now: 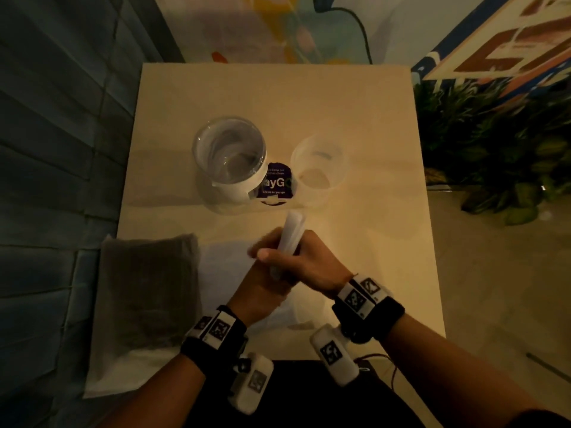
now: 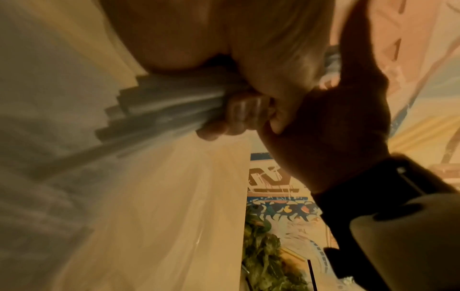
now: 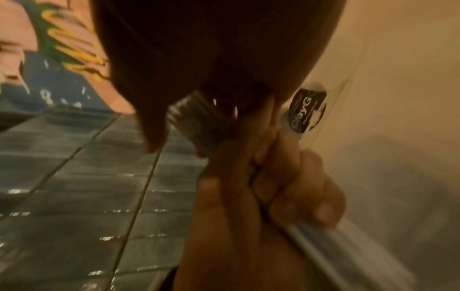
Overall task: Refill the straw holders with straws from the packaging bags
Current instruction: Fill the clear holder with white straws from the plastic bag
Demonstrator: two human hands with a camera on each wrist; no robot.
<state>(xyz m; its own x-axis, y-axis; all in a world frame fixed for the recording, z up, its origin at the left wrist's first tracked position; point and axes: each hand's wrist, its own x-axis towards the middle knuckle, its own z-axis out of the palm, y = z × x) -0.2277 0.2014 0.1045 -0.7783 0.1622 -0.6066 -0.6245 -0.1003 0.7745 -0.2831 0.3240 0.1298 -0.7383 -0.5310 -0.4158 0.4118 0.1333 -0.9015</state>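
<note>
White straw bundle, one, tilted above table, near side of purple sticker. Right hand and left hand both wrapped round bundle. Two holders flank sticker: glass jar left, plastic cup right. Two bags at table's near-left edge. Bare tabletop beyond sticker.

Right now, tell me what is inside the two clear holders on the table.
No straws stand in the large holder or the small holder; only their bare bottoms show. The white straws are gripped by left hand and right hand.
</note>
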